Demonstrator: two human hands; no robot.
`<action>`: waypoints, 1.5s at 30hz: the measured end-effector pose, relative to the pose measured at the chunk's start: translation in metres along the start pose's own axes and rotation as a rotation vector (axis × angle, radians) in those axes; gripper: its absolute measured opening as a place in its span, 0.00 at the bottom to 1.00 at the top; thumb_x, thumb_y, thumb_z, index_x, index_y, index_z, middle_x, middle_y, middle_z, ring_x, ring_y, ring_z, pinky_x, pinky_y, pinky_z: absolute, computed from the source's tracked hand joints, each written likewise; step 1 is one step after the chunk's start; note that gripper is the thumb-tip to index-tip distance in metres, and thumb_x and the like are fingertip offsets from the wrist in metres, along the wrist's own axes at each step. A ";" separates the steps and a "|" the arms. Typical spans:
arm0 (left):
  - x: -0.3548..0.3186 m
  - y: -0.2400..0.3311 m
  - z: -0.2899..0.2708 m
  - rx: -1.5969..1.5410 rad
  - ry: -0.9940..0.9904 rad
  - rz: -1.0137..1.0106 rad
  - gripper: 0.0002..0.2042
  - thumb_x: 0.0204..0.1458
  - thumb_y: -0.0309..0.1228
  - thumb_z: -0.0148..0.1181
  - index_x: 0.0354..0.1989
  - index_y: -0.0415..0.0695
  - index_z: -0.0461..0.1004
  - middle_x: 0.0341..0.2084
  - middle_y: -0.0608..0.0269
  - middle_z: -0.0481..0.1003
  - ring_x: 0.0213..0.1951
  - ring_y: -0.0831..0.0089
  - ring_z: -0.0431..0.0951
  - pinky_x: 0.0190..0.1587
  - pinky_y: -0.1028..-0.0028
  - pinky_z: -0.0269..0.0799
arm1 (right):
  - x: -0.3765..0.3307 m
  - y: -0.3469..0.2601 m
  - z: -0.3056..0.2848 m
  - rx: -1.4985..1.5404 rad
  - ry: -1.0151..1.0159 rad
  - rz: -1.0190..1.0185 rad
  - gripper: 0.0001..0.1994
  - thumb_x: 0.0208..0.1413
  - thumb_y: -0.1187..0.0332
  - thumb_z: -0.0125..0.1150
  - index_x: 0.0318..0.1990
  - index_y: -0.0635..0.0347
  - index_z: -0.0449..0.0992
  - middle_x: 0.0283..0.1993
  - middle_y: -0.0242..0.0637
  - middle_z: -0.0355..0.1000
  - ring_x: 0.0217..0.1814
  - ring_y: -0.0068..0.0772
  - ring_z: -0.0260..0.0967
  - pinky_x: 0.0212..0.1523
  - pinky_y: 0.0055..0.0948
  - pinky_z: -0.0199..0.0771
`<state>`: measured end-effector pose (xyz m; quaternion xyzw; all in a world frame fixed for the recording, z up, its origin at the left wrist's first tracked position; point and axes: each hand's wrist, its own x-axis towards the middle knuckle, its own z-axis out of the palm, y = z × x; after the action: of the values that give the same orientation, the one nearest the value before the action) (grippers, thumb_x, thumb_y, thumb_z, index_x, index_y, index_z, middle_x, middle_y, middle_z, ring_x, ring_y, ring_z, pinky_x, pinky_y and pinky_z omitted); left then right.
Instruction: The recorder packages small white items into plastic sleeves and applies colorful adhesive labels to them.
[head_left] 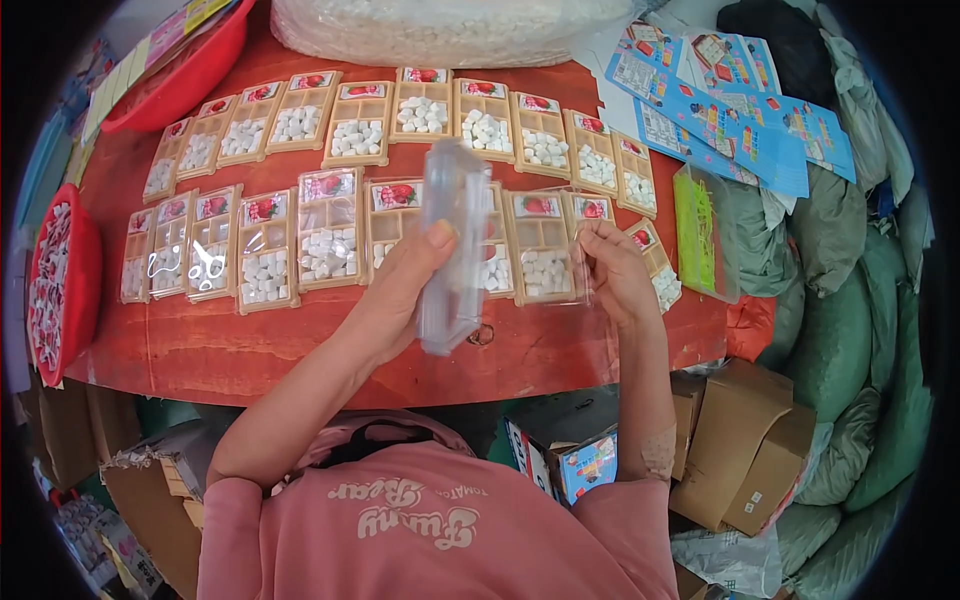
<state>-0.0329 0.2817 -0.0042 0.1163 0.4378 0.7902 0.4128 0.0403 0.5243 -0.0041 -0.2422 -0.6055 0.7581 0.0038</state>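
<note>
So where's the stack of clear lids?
In the head view, just left of centre, the stack of clear lids sits in the left hand, over the front tray row.

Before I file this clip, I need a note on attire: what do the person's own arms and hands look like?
The left hand and right hand are ungloved, and the forearms are bare. Short pink sleeves end near the elbows; the matching pink shirt bears pale lettering. No watch or bracelet shows.
</note>
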 end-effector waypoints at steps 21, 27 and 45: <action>0.041 -0.009 0.016 0.003 -0.101 -0.246 0.32 0.52 0.57 0.44 0.56 0.44 0.57 0.42 0.59 0.69 0.38 0.69 0.74 0.38 0.69 0.74 | -0.017 0.044 0.013 -1.486 0.184 -0.725 0.20 0.55 0.63 0.48 0.54 0.62 0.62 0.57 0.48 0.60 0.59 0.45 0.57 0.61 0.43 0.50; 0.025 0.011 0.001 -0.044 0.031 -0.029 0.38 0.50 0.60 0.42 0.61 0.43 0.50 0.52 0.52 0.65 0.52 0.63 0.68 0.46 0.63 0.71 | -0.011 0.057 0.023 -1.622 0.217 -0.712 0.25 0.57 0.60 0.46 0.58 0.64 0.58 0.63 0.46 0.53 0.65 0.43 0.50 0.64 0.46 0.40; -0.005 0.006 -0.013 -0.263 -0.031 -0.045 0.34 0.53 0.56 0.42 0.61 0.44 0.50 0.53 0.54 0.63 0.52 0.64 0.67 0.44 0.66 0.71 | 0.005 0.054 0.039 -1.628 0.133 -0.615 0.29 0.58 0.56 0.40 0.63 0.64 0.49 0.67 0.45 0.44 0.70 0.40 0.38 0.66 0.44 0.32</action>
<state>-0.0401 0.2685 -0.0062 0.0635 0.3267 0.8293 0.4489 0.0368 0.4755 -0.0502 -0.0390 -0.9960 0.0395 0.0694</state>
